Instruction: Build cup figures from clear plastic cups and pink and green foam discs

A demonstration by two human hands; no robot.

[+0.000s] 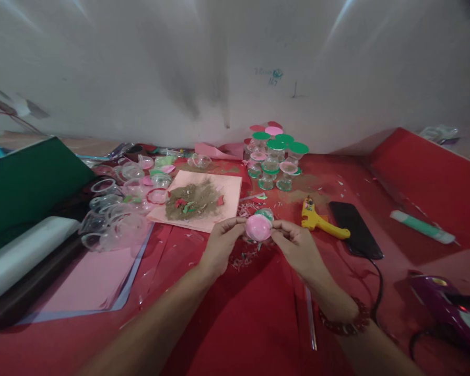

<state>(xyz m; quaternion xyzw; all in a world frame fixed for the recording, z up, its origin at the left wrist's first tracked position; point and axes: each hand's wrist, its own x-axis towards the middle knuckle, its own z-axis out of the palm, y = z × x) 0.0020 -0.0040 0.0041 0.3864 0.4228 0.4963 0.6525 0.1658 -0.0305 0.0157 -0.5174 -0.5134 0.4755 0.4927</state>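
Both my hands meet over the red table cover (250, 313) and pinch a small clear dome with a pink round base (258, 226). My left hand (221, 243) grips its left side with closed fingers. My right hand (297, 245) grips its right side, fingers closed, with a red bead bracelet (342, 321) on that wrist. A bit of green shows at the dome's top. Just beyond my hands lies a pink sheet (219, 188) carrying a heap of grey-brown filling (190, 201) with red and green scraps.
Finished domes with green and pink lids (276, 156) stand at the back. Several empty clear domes (113, 214) lie at left by a pink mat (90, 282) and green board (27, 183). A yellow glue gun (319, 219), black phone (354, 227), glue stick (421, 226) and purple device (446, 305) lie right.
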